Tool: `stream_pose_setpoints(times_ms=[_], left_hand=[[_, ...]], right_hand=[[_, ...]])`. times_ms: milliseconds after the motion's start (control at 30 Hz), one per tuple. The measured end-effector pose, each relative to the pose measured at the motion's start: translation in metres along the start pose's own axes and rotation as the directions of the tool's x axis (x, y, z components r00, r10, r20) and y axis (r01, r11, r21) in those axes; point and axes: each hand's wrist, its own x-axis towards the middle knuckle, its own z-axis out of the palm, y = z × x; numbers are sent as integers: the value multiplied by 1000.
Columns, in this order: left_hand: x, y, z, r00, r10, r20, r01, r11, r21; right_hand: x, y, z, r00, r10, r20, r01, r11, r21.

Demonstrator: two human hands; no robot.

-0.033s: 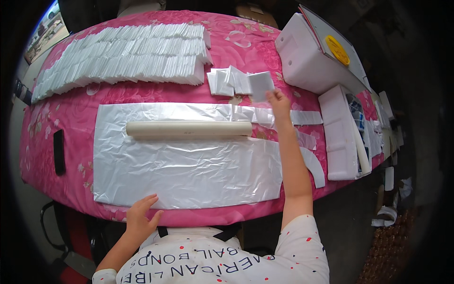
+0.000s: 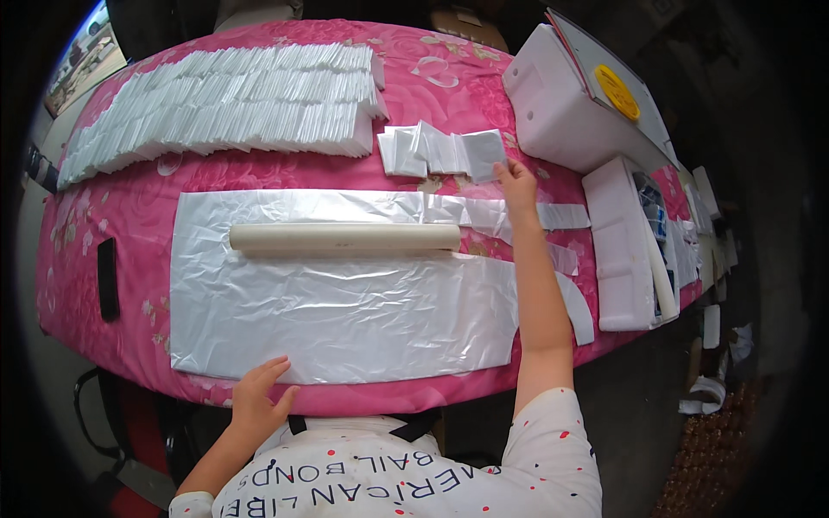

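Note:
At the near edge of a large white plastic bag sheet (image 2: 363, 319), spread flat, my left hand (image 2: 261, 395) rests with its fingers apart. A pale tube (image 2: 345, 237) lies across the sheet's upper part. My right hand (image 2: 518, 186) reaches far out, fingers pinched at the lower right corner of a folded white plastic bag (image 2: 484, 155). That bag is the rightmost of a short overlapping row of folded bags (image 2: 404, 151). Strap-like ends (image 2: 561, 216) of the sheet pass under my right forearm.
Long rows of folded white bags (image 2: 233, 99) fill the far left of the pink flowered tablecloth (image 2: 449, 95). A black phone (image 2: 108, 278) lies at the left. On the right stand a white foam box (image 2: 548, 95), a yellow lid (image 2: 617, 92) above it, and a foam tray (image 2: 617, 250).
My right hand has shifted slightly to the right. The folded bag at its fingers has moved a little right and lies flatter against the row. My left hand has stayed almost still.

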Motion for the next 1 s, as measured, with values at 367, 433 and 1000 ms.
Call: stream_pose_setpoints(times_ms=[367,433,1000], left_hand=[[13,-2,1,998,59,24,-59,998,11],[18,-3,1,994,104,35,-104,994,26],[99,48,91,889,437,138,-458,864,209]], right_hand=[[8,17,8,878,-452,159,374,441,-816],[-40,0,32,869,-349,351,488,720,-493],[-263,-30,-44,795,-51,605,514,586,-627]])
